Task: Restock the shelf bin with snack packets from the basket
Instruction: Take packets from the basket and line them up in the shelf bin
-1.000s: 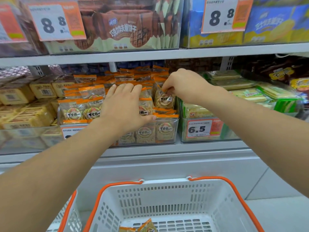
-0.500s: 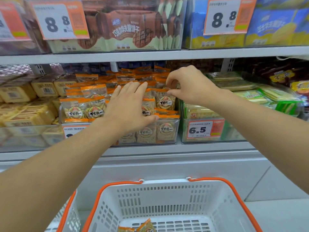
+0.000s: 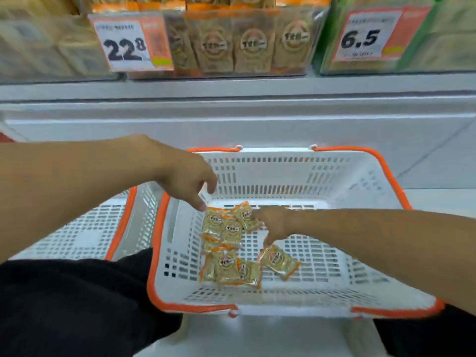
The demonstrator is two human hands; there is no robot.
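A white basket [image 3: 283, 173] with an orange rim sits below the shelf. Several orange-edged snack packets [image 3: 228, 269] lie on its floor, in one cluster at the left. One packet [image 3: 279, 261] lies a little apart on the right. My right hand [image 3: 274, 224] reaches down into the basket with spread fingers, its fingertips at the upper packets [image 3: 242, 215]; it holds nothing. My left hand [image 3: 186, 180] hangs over the basket's left rim with loosely curled fingers, holding nothing. The clear shelf bin [image 3: 231, 73] above holds upright packets of the same kind.
A price tag reading 22.8 [image 3: 128, 42] hangs on the bin's left front. A green-packed bin with a 6.5 tag [image 3: 365, 37] stands to the right. A second white basket [image 3: 77, 235] sits at the left. My dark-clothed legs [image 3: 77, 305] flank the basket.
Both hands left the shelf bin and dropped down to the basket. The view tilted down, so the basket now fills the middle and the bin sits at the top edge.
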